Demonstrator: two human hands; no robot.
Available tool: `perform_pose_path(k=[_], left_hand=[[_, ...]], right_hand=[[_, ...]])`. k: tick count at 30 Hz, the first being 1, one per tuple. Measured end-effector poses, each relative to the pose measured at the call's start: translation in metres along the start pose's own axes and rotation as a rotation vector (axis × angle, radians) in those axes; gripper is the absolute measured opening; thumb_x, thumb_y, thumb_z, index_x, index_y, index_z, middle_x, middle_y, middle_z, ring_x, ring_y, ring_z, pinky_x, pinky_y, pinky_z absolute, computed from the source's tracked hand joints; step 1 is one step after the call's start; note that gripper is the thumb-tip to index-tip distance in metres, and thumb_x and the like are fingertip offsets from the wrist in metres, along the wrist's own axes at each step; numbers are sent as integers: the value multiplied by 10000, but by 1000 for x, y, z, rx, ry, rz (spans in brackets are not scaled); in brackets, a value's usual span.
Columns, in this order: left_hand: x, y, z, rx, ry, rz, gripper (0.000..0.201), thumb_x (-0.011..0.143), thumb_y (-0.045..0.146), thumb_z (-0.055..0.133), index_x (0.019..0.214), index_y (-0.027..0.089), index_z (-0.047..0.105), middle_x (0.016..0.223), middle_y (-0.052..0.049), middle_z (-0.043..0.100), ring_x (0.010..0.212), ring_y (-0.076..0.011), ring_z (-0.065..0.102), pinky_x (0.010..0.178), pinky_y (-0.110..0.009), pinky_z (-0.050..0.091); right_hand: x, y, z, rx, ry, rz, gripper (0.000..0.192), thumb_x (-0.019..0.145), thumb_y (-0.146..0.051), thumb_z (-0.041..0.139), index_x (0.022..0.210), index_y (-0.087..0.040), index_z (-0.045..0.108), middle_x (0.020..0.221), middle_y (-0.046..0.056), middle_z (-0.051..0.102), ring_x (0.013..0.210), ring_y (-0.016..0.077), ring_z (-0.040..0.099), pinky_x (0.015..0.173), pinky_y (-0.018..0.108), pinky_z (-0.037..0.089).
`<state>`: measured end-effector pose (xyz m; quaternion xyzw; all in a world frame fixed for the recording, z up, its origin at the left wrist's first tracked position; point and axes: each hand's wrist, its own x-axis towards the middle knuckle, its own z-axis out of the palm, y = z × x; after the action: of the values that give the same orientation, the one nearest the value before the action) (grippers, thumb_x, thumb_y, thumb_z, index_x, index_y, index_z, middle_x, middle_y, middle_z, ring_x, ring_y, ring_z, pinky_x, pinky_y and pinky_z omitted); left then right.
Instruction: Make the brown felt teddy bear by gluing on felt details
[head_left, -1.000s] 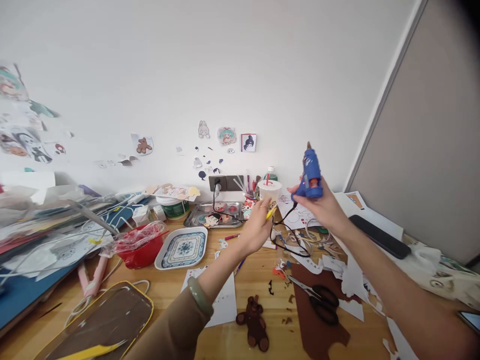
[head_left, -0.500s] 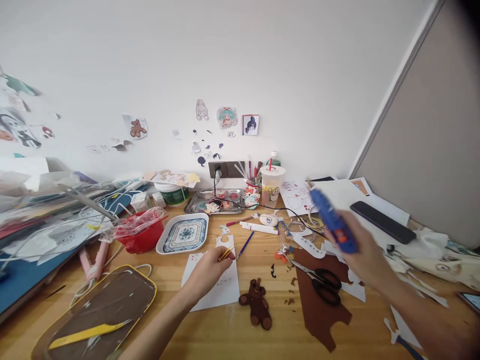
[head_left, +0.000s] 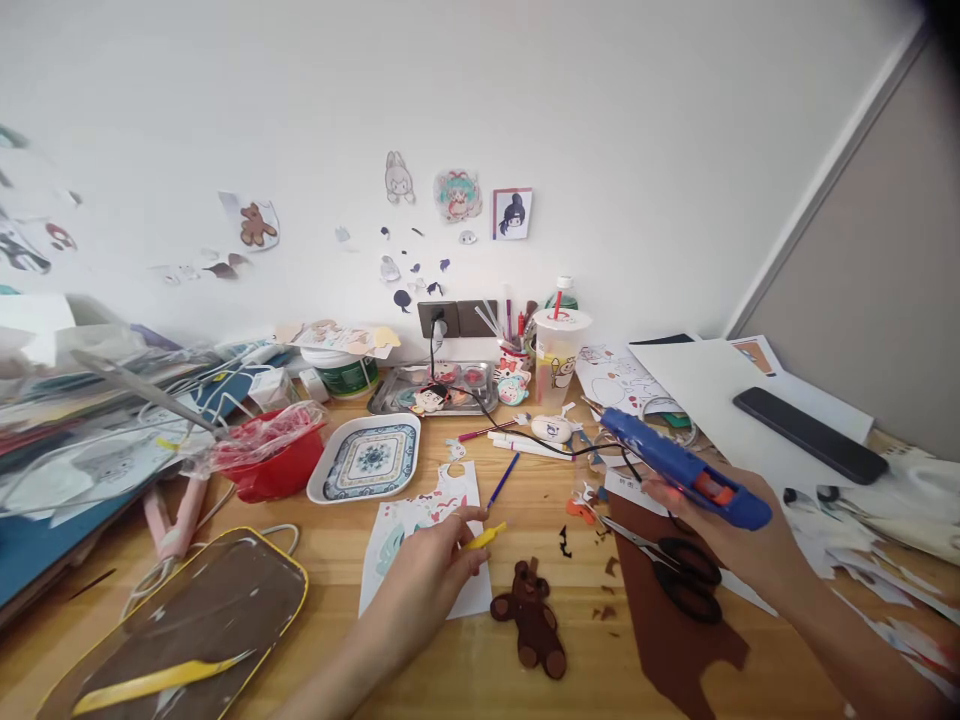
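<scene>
Left hand [head_left: 439, 560]: pinching yellow tool [head_left: 489, 536]
Right hand [head_left: 724, 525]: gripping glue gun [head_left: 660, 448]
Bear [head_left: 534, 625]: between, far from back edge of desk [head_left: 439, 675]

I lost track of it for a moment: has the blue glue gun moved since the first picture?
Yes: against the wall socket, the blue glue gun is now lower and farther right, pointing leftward rather than up.

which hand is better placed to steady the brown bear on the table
Probably the left hand: it is nearer the brown bear, though it holds a yellow item. The right hand is farther off and taken up by the blue glue gun.
</scene>
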<state>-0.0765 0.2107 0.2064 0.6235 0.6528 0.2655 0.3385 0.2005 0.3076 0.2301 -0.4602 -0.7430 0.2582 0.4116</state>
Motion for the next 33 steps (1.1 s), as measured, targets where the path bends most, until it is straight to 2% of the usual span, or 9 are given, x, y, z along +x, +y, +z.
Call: perform_pose_path(k=[5, 11, 19, 23, 27, 33], left_hand=[[-12, 5, -2, 125, -46, 23, 139, 803, 241, 455, 885, 209, 563, 858, -11, 639, 769, -161, 552, 672, -240, 368], [-14, 2, 4, 142, -74, 24, 168, 784, 226, 501, 910, 225, 612, 917, -14, 654, 812, -164, 582, 704, -239, 406], [-15, -4, 7, 163, -75, 116, 208, 796, 186, 482, 928, 224, 638, 873, -29, 660, 775, -147, 601, 682, -211, 433], [-14, -5, 8, 174, -91, 118, 222, 819, 204, 460, 945, 227, 642, 867, -28, 653, 766, -138, 596, 678, -204, 432], [-15, -7, 10, 189, -109, 117, 234, 833, 229, 445, 949, 240, 649, 850, -22, 650, 742, -132, 594, 662, -202, 432], [-15, -9, 12, 216, -87, 132, 233, 834, 225, 448, 937, 241, 657, 852, -25, 657, 742, -130, 600, 662, -196, 434]], right_hand=[[-6, 10, 0, 1, -41, 76, 221, 692, -386, 623, 829, -213, 614, 784, 22, 681, 740, 251, 628, 666, 306, 488], [-6, 1, 15, -69, -127, 118, 296, 713, -432, 600, 902, -205, 627, 842, 27, 671, 787, 255, 610, 671, 312, 473], [-10, -3, 16, -57, -209, 85, 301, 746, -437, 559, 926, -203, 618, 755, 11, 654, 677, 197, 584, 619, 270, 443], [-10, -3, 16, -82, -210, 42, 274, 743, -411, 575, 921, -207, 616, 730, 3, 655, 633, 178, 573, 586, 252, 435], [-9, 1, 18, -69, -222, 25, 248, 751, -382, 579, 946, -231, 603, 776, -4, 658, 672, 172, 579, 615, 246, 438], [-9, 3, 18, -79, -196, -40, 197, 743, -348, 593, 909, -241, 607, 730, -19, 648, 623, 152, 574, 586, 230, 433]])
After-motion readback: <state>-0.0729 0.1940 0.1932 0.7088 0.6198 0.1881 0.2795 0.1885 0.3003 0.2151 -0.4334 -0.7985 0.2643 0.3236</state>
